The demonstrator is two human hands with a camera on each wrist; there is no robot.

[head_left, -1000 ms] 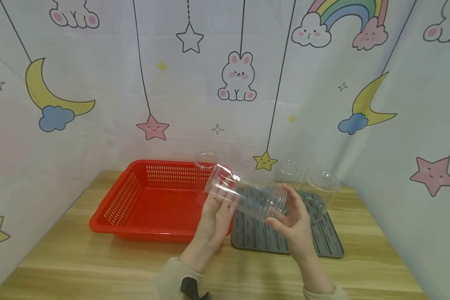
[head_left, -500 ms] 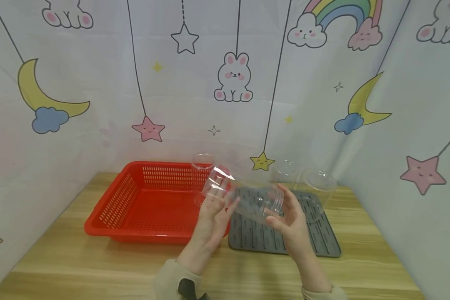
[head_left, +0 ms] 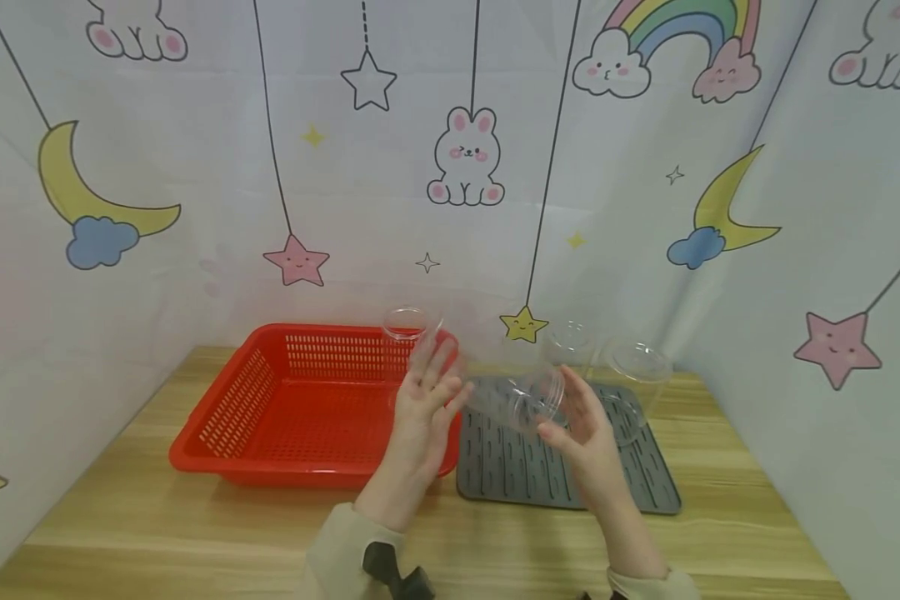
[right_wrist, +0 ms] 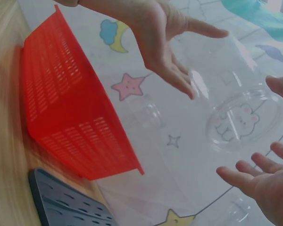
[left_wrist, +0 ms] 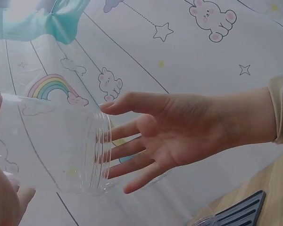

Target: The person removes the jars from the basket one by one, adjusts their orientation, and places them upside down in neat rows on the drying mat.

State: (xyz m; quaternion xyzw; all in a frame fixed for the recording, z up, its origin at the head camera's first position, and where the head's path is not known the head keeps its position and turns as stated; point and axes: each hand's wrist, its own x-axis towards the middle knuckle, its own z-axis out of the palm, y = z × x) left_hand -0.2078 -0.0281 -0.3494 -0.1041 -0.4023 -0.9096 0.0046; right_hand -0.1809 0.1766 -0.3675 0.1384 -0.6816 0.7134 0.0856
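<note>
A clear, wide-mouthed plastic jar [head_left: 506,392] is lying on its side in the air between my two hands, above the grey mat [head_left: 532,479]. My right hand [head_left: 594,437] holds its right end, with thumb and fingers spread round the base. My left hand [head_left: 423,408] is at the other end, its fingers straight and spread. In the left wrist view, the left fingertips overlap the threaded rim [left_wrist: 101,150], and the thumb lies right at its edge. From the right wrist view, the jar's round base [right_wrist: 245,120] faces my right fingers [right_wrist: 250,179].
A red plastic basket [head_left: 315,479] stands left of the mat on the wooden table [head_left: 217,533]. One clear container [head_left: 405,321] overlaps its back right corner. A smaller clear container [head_left: 572,333] and a wider one [head_left: 641,367] stand at the mat's back right. Patterned cloth walls [head_left: 360,183] surround the table.
My left hand has loosened from under the jar, its fingers spreading and shifting up toward the left end. The right hand stays at the base. The view has shifted slightly.
</note>
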